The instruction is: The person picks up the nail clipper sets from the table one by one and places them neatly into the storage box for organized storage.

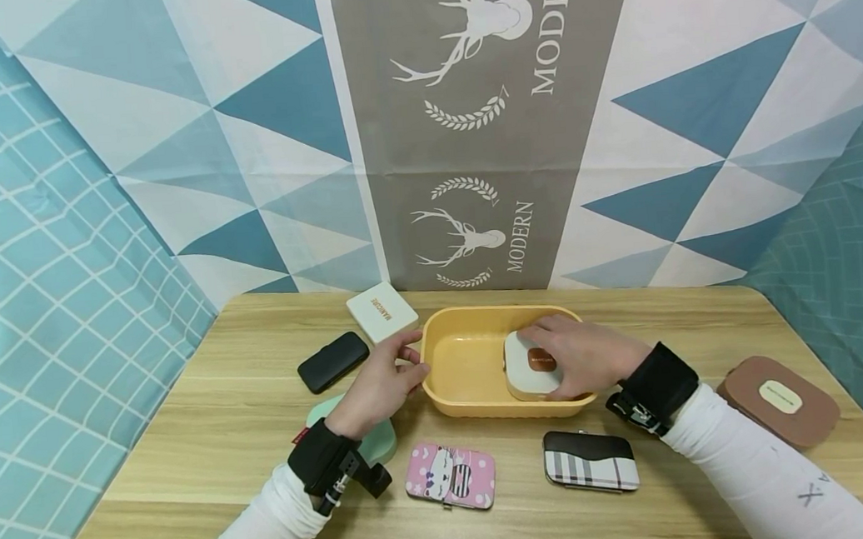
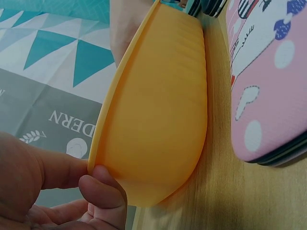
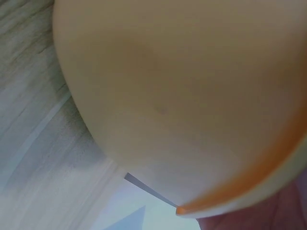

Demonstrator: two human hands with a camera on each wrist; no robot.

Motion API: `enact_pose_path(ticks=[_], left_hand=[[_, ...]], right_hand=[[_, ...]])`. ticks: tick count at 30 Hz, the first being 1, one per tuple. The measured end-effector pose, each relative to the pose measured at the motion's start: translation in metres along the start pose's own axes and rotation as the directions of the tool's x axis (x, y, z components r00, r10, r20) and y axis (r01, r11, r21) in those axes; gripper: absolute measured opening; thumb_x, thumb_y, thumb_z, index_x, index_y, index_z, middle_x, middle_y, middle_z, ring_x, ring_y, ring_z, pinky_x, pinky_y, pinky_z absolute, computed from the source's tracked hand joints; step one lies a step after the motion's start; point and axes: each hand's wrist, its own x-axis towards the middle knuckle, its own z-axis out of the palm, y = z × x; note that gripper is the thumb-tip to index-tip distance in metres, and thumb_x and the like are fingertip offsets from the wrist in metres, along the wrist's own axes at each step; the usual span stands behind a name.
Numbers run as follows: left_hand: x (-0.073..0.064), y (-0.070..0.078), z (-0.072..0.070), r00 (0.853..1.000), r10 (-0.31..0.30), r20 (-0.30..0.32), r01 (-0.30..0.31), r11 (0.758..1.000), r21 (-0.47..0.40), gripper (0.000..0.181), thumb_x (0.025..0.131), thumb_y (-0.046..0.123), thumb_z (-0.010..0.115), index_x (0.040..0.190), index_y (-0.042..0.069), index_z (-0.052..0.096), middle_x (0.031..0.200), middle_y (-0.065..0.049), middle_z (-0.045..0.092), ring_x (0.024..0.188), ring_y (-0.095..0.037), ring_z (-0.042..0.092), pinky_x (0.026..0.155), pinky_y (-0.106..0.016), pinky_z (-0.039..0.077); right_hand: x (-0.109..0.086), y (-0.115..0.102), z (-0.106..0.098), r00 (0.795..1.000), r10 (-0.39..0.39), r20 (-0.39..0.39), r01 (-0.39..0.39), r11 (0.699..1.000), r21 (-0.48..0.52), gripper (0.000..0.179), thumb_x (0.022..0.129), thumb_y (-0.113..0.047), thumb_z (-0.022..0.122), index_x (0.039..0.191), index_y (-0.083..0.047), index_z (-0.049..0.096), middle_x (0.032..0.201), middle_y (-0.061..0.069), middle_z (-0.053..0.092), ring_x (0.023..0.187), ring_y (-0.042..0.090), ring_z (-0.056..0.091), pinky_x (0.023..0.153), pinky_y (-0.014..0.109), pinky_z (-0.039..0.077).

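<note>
I'm reading "MODERN" twice on the grey backdrop panel (image 1: 479,147), "MANICURE" on the white square box (image 1: 383,312), "X" on a white sleeve (image 1: 768,463)!

Smooth tub (image 2: 153,110); apparently plastic

1. On the table (image 1: 210,435), near the middle: tray (image 1: 468,367).
2. Behind the table: wall hanging (image 1: 460,146).
3. Inside the tray, toward the right end: inner case (image 1: 523,376), with the right hand (image 1: 580,358) on it.
4. At the tray's left rim: left hand (image 1: 384,381).
5. Left of the tray, from back to front: back-left box (image 1: 383,310), mid-left case (image 1: 333,362), near-left case (image 1: 380,443).
6. Before the tray: front-centre case (image 1: 450,475), then front-right case (image 1: 591,460).
7. Farthest right: far-right case (image 1: 781,401).
</note>
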Motion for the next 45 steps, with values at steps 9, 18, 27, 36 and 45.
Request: enact_pose_path(ticks=[9,18,27,36,45], left_hand=[[0.0,0.0,-0.001,1.0,0.0,0.001,0.0,1.0,0.01,0.053,0.105,0.0,0.062,0.155,0.0,0.046,0.111,-0.014,0.056,0.076,-0.023,0.058,0.063,-0.027,0.048],[0.0,0.001,0.0,1.0,-0.002,0.002,0.002,1.0,0.008,0.053,0.104,0.0,0.062,0.155,0.0,0.047,0.111,-0.014,0.056,0.076,-0.024,0.058,0.063,-0.027,0.048],[0.001,0.0,0.0,1.0,0.0,-0.002,0.0,1.0,0.01,0.053,0.105,0.0,0.062,0.156,0.0,0.046,0.111,-0.015,0.056,0.076,-0.022,0.058,0.065,-0.028,0.049],[0.0,0.0,0.0,1.0,0.005,0.0,-0.005,1.0,0.005,0.054,0.105,0.001,0.062,0.156,0.0,0.045,0.112,-0.014,0.056,0.077,-0.022,0.058,0.066,-0.028,0.049],[0.001,-0.001,0.0,1.0,0.014,0.006,-0.014,1.0,-0.01,0.053,0.105,-0.001,0.062,0.155,-0.003,0.045,0.112,-0.016,0.055,0.078,-0.023,0.058,0.067,-0.029,0.049]], right_hand=[[0.0,-0.001,-0.001,0.999,0.03,0.023,-0.031,0.999,0.026,0.095,0.075,-0.04,0.097,0.149,0.0,0.053,0.146,0.02,0.055,0.132,0.034,0.054,0.11,0.048,0.048],[0.0,0.0,-0.001,1.0,0.012,0.018,-0.013,1.0,0.013,0.093,0.076,-0.039,0.097,0.148,0.001,0.054,0.143,0.019,0.056,0.129,0.032,0.055,0.108,0.047,0.049],[-0.002,-0.002,-0.003,1.0,0.006,0.009,-0.006,1.0,0.017,0.091,0.075,-0.036,0.097,0.147,0.0,0.054,0.142,0.017,0.056,0.128,0.031,0.055,0.107,0.046,0.05],[-0.004,-0.001,-0.007,1.0,0.006,-0.009,-0.006,1.0,-0.006,0.096,0.074,-0.04,0.097,0.148,0.003,0.052,0.145,0.02,0.055,0.128,0.031,0.056,0.104,0.046,0.052],[-0.009,-0.002,-0.014,0.999,0.019,-0.034,-0.018,0.999,0.038,0.099,0.074,-0.039,0.096,0.152,0.001,0.05,0.146,0.016,0.056,0.128,0.031,0.056,0.103,0.046,0.053]])
